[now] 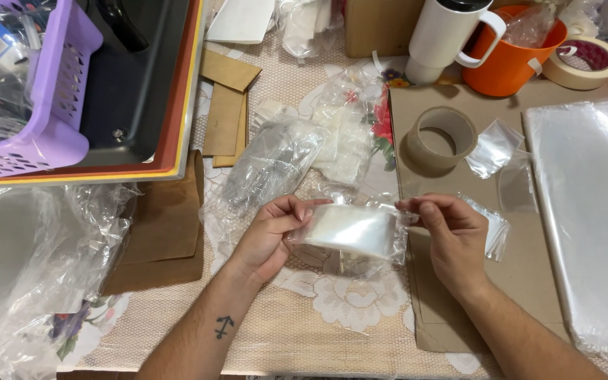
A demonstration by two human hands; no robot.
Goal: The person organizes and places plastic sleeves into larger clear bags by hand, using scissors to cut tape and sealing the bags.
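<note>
A small clear plastic bag (352, 230) with a whitish item inside is stretched between both my hands above the lace-covered table (332, 331). My left hand (270, 236) pinches the bag's left end with thumb and fingers. Its right end is gripped by my right hand (450, 236). More small clear bags (495, 229) lie just behind my right hand, and a packed clear bag (272, 163) lies behind my left hand.
A brown tape roll (441, 138) sits on cardboard (459, 309). A stack of clear sheets (592, 211) is at right. An orange cup (511, 53), white mug (445, 32) and masking tape (584, 62) stand behind. A purple basket (51, 134) sits in a dark tray (142, 84); crumpled plastic (29, 267) lies left.
</note>
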